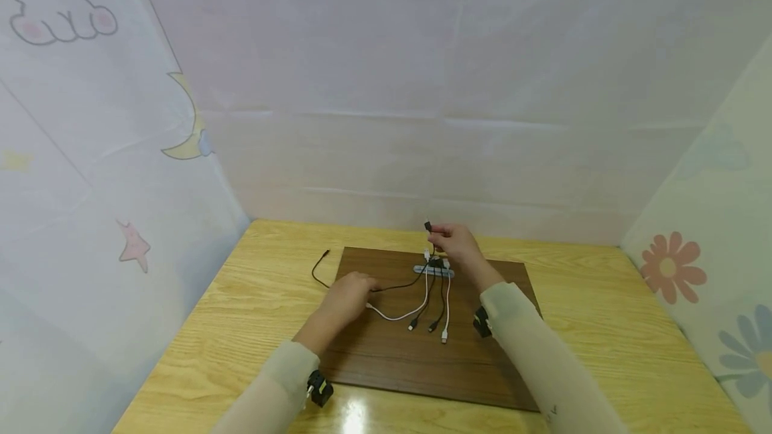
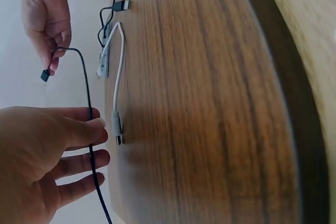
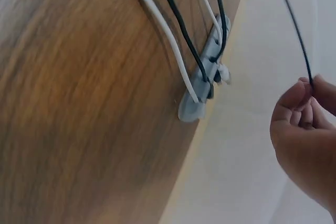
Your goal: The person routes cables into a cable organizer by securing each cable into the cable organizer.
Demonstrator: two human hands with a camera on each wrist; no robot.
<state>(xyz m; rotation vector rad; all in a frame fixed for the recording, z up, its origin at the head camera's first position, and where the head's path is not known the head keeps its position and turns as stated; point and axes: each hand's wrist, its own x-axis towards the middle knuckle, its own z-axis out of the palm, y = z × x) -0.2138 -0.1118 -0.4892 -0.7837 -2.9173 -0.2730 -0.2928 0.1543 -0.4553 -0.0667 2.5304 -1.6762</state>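
A thin black cable (image 2: 85, 85) runs between my hands. My left hand (image 1: 350, 297) pinches it between thumb and index finger, the other fingers spread behind it in the left wrist view. Up at the far edge of the board, my right hand (image 1: 457, 244) pinches the same cable close to its black plug (image 1: 428, 226). The cable's other end (image 1: 326, 253) lies on the table left of the board. Below the right hand, a grey cable holder (image 3: 190, 109) sits along the board's far edge, with white and black cables in its slots.
A dark brown wooden board (image 1: 422, 367) lies on the light wood table (image 1: 199, 340). White cable (image 1: 395, 319) and several loose plugs, one a white USB plug (image 1: 444, 336), lie on the board. Printed sheets (image 1: 386, 86) stand behind and at both sides.
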